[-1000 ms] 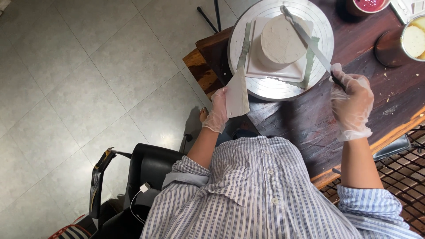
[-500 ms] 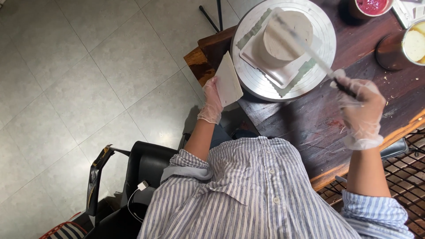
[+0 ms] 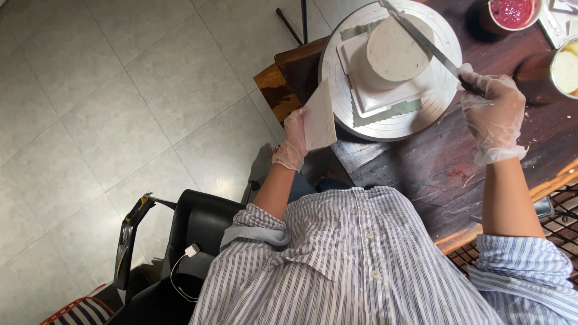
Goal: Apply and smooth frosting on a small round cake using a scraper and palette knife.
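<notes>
A round pale cake (image 3: 394,51) stands on a white square board (image 3: 385,96) on a white turntable (image 3: 343,111) at the edge of a dark wooden table (image 3: 439,168). My right hand (image 3: 497,117), in a clear glove, grips the handle of a long knife (image 3: 421,39) whose blade lies across the cake's top. My left hand (image 3: 295,141), also gloved, holds a flat pale slab (image 3: 319,117) upright beside the turntable, off the table's left edge.
A bowl of red sauce (image 3: 512,12) and a bowl of pale cream (image 3: 566,69) sit at the table's far right. A black chair (image 3: 180,241) with a white cable is under me on the grey tiled floor (image 3: 120,102).
The turntable has rotated with the board and cake. My left hand moved down and away from the turntable with the slab. The right hand stayed on the knife.
</notes>
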